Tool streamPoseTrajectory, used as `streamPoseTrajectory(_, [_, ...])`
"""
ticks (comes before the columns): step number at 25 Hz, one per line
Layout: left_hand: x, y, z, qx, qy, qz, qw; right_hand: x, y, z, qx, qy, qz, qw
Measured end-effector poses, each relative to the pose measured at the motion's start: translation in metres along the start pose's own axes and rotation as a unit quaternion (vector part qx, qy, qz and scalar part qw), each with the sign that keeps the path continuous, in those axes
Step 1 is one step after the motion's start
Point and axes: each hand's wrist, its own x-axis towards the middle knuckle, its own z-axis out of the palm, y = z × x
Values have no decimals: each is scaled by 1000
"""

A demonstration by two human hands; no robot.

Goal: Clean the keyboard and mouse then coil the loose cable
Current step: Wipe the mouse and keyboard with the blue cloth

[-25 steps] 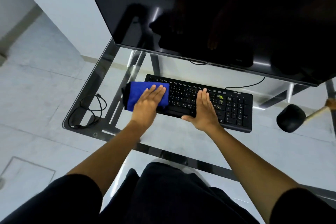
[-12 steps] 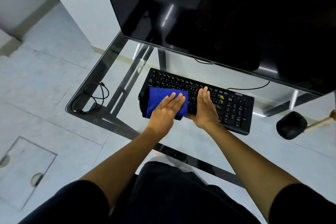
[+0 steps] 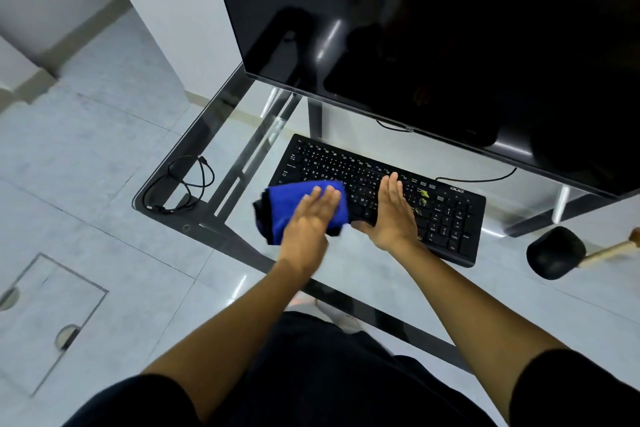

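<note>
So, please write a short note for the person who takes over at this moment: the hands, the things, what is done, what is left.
Left hand: flat and open, pressing the blue cloth on the near-left end of the keyboard.
Right hand: open, palm on the keyboard's middle, steadying it.
Loose cable: uncoiled at the left corner of the glass desk.
Mouse: not in view.
Done: nothing finished; keyboard wipe under way.
Left: finish the keyboard, clean the mouse, coil the cable.

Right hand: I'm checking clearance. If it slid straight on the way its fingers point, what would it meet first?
More keys of the keyboard under the right hand, then probably the monitor; depth unclear.
</note>
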Motion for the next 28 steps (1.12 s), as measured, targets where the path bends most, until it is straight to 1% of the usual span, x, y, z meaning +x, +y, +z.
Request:
streamPoseTrajectory(1, [-5,12,7,-2,-6,35,999,1,2,-1,-1,0,-6,1000])
streamPoseTrajectory(3, [-10,18,15,-16,18,76,997,0,5,-3,-6,-1,-14,1000])
streamPoseTrajectory(5, [-10,0,12,-3,17,88,996,-1,7,-7,-7,-9,-16,1000])
streamPoseTrajectory(7, [-11,-31,5,5,20,54,998,-1,7,-10,0,-26,-17,1000])
streamPoseTrajectory(10, [-7,-65,-15,-46,29,-61,997,-2,7,-15,22,-47,-13,999])
streamPoseTrajectory(13, [-1,-62,-28,-122,63,-134,981,-1,9,-22,74,-72,-12,995])
streamPoseTrajectory(15, [3,-49,-32,-148,87,-141,975,-4,13,-24,105,-66,-25,992])
streamPoseTrajectory(17, [11,-31,-33,-167,93,-125,974,-11,20,-27,111,-22,-46,992])
streamPoseTrajectory(19, [21,-9,-36,-193,96,-104,971,-21,36,-33,125,30,-48,991])
streamPoseTrajectory(21, [33,10,-38,-194,93,-89,973,-30,57,-38,142,78,-21,987])
streamPoseTrajectory(23, [45,27,-37,-178,89,-80,977,-37,79,-38,134,104,23,985])
streamPoseTrajectory(25, [55,46,-33,-166,88,-50,981,-42,101,-37,106,84,54,989])
streamPoseTrajectory(28, [72,77,-27,-139,81,32,986,-47,121,-31,36,15,55,998])
